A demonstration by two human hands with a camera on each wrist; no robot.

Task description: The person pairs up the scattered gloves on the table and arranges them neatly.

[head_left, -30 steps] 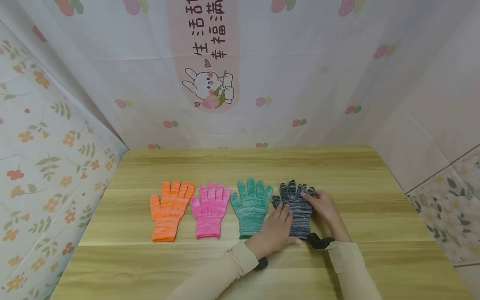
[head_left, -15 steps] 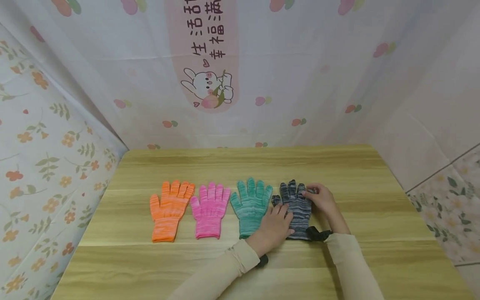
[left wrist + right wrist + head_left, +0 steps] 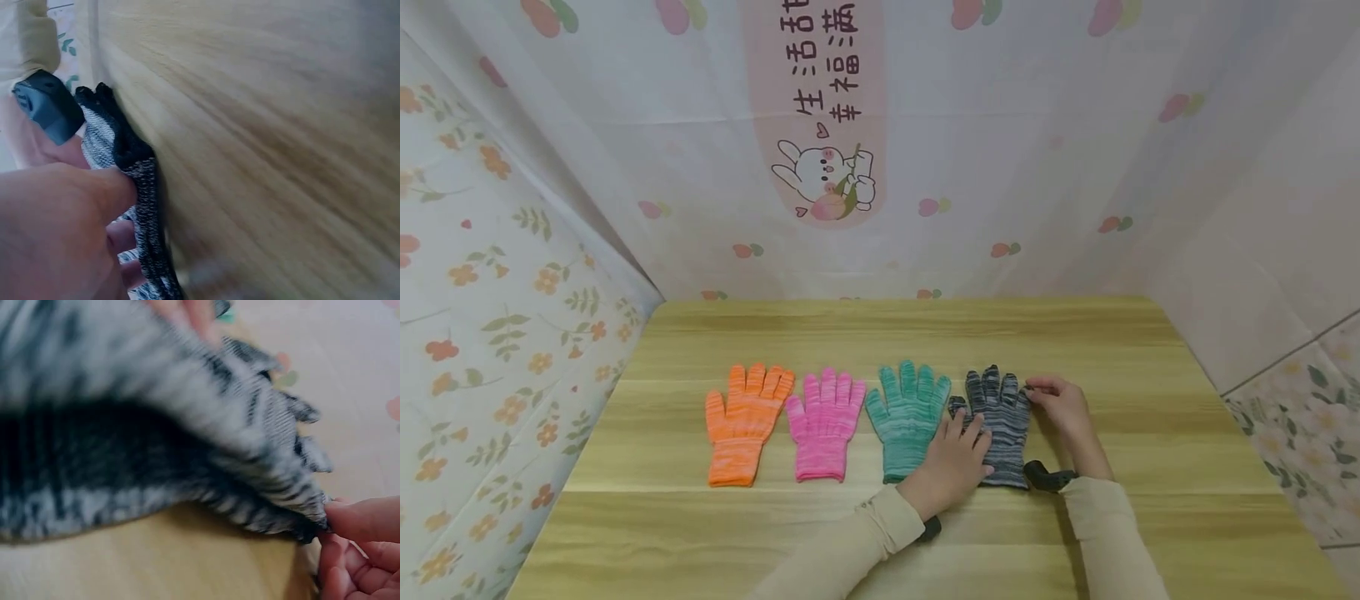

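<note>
A black-and-grey knit glove (image 3: 1006, 425) lies flat with its fingers pointing away. My left hand (image 3: 955, 457) rests on its left side, fingers spread over the palm and thumb near the cuff. In the left wrist view that hand (image 3: 62, 231) lies against the glove's dark edge (image 3: 147, 206). With thumb and fingertips my right hand (image 3: 1067, 414) pinches the tip of the rightmost glove finger. The right wrist view has this pinch close up, the right hand (image 3: 365, 544) at the end of the striped glove (image 3: 250, 425), whose side lifts slightly off the table.
Left of it lie a green glove (image 3: 908, 412), a pink glove (image 3: 824, 425) and an orange glove (image 3: 747, 421), all in a row on the wooden table (image 3: 880, 333). A patterned curtain (image 3: 1037, 150) hangs behind the table's far edge.
My right fingertips have moved outward to the right, off the glove's upper side to the tip of its rightmost finger. The left hand stays nearly in place. The head view has shifted slightly.
</note>
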